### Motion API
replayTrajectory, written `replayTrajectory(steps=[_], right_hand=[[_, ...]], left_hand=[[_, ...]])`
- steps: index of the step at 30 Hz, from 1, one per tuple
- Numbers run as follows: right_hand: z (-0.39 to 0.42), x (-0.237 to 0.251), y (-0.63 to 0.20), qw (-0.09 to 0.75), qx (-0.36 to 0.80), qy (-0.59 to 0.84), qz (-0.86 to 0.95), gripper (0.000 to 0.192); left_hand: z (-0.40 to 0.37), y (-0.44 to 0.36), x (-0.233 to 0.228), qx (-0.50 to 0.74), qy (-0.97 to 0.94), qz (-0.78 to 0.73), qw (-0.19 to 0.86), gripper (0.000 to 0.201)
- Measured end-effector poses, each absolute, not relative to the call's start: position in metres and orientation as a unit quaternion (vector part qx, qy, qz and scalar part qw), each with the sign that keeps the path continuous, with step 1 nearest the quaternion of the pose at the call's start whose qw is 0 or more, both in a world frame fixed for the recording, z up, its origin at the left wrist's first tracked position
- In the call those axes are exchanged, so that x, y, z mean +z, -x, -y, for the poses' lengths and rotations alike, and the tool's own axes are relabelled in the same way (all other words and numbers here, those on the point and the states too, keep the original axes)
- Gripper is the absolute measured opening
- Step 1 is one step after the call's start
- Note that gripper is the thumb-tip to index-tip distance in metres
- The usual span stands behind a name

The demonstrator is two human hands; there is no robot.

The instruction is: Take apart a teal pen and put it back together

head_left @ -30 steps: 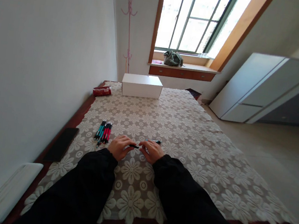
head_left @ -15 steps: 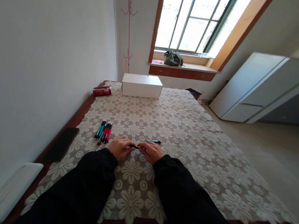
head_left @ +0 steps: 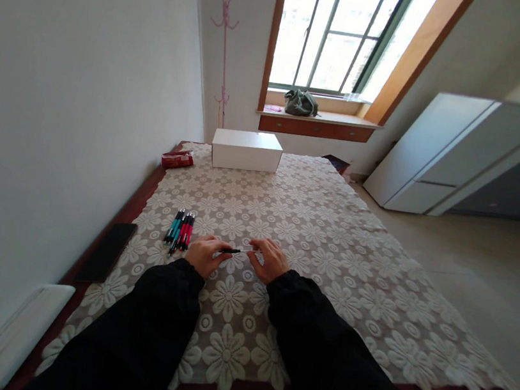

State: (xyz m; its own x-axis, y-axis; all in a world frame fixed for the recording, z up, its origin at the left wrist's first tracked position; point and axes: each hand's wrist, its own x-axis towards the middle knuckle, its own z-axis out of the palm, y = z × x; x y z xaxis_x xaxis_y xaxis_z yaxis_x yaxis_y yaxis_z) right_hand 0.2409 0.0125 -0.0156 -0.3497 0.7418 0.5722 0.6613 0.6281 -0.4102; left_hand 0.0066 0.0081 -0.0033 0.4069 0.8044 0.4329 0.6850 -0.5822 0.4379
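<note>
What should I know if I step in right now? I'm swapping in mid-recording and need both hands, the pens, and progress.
Left hand and right hand pinch one dark pen between them, just above the lace tablecloth.
Bundle of teal and red pens lies left of the left hand, untouched.
White box sits at the far end.
Done: pens grouped. Left: the pen in hand.

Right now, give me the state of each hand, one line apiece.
Left hand: closed on one end of a thin black pen part.
Right hand: fingers curled at the part's other, pale end; a firm grip cannot be told.
</note>
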Motion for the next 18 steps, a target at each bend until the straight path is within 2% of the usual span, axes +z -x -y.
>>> replayTrajectory(steps=[2, 18], right_hand=[[-0.0128, -0.0153, -0.2408, 0.373, 0.051, 0.434, 0.818, 0.007], [-0.0192, -0.0219, -0.2404, 0.341, 0.075, 0.346, 0.871, 0.021]], left_hand=[[-0.0082, -0.0067, -0.0034, 0.314, -0.832, -0.447, 0.098, 0.016], [-0.0070, -0.0070, -0.0061, 0.307, -0.833, -0.447, 0.109, 0.017]])
